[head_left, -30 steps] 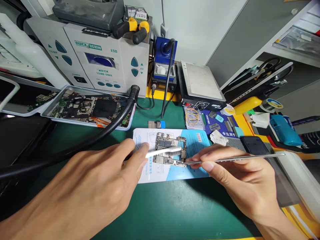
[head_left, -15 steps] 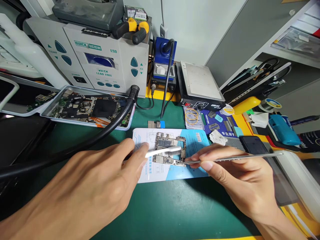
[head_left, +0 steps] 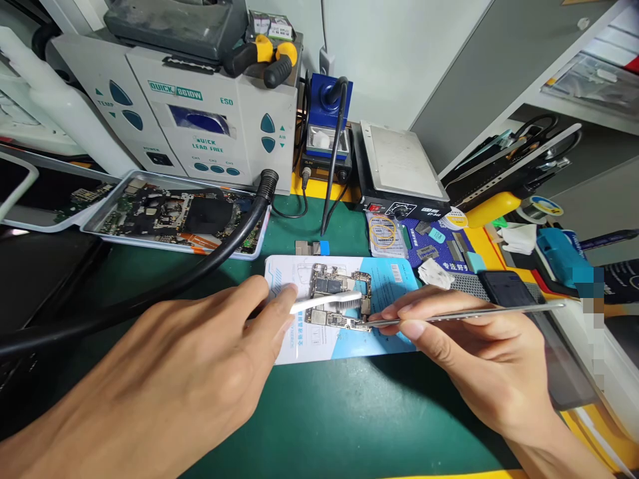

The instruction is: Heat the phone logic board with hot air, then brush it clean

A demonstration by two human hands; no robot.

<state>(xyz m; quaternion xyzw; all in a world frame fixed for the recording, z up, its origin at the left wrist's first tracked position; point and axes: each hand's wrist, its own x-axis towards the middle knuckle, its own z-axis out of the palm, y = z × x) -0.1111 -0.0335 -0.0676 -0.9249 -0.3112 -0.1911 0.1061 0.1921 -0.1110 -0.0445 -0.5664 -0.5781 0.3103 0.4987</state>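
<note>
A phone circuit board [head_left: 319, 319] with a cut-out in its middle lies on a white and blue printed card [head_left: 287, 349]. My left hand [head_left: 214, 359] is closed round the handle of a white toothbrush [head_left: 319, 303], whose bristles hang over the board's middle. From the right, my right hand [head_left: 479, 352] pinches metal tweezers [head_left: 449, 317]. Their tips meet the board's lower right edge. Whether the tips grip the board or only rest on it I cannot tell. The toothbrush covers part of the board.
A hot-air station [head_left: 200, 113] stands at the back left, its black hose [head_left: 219, 249] crossing above my left hand. Behind the card are a soldering iron stand [head_left: 327, 133] and a heating plate [head_left: 402, 163]. A tray [head_left: 257, 249] of boards sits left; a dark phone [head_left: 504, 293] lies right.
</note>
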